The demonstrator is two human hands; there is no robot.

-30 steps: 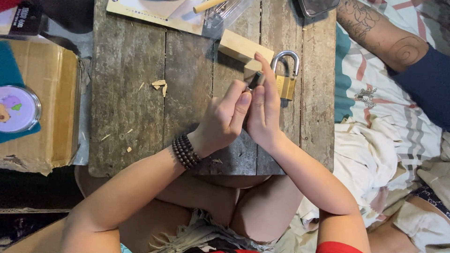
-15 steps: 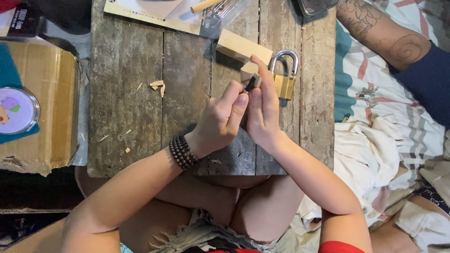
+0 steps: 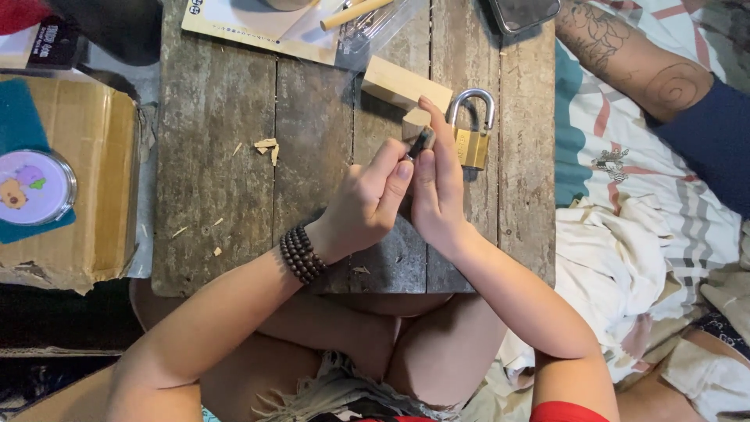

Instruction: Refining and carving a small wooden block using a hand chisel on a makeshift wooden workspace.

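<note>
My left hand [image 3: 366, 205] and my right hand [image 3: 437, 186] meet over a weathered wooden board [image 3: 219, 156] resting on my lap. Between their fingertips they pinch a small dark object [image 3: 423, 141]; I cannot tell what it is. My left wrist wears a dark bead bracelet [image 3: 301, 254]. Just beyond my fingertips lies a pale wooden block [image 3: 400, 84], with a smaller wood piece [image 3: 414, 119] against it. Beside my right fingers, a brass padlock [image 3: 473, 143] with a silver shackle lies flat on the board.
Wood chips [image 3: 267, 147] lie scattered on the board. A card and a clear plastic bag [image 3: 367, 31] sit at the far edge, near a phone [image 3: 523, 12]. A cardboard box [image 3: 94, 195] with a round lid [image 3: 33, 187] stands left. Another person's tattooed arm [image 3: 633, 66] rests on bedding at right.
Both hands stay pressed together on the small dark object; the fingers shift only slightly. The padlock and wood block have not moved.
</note>
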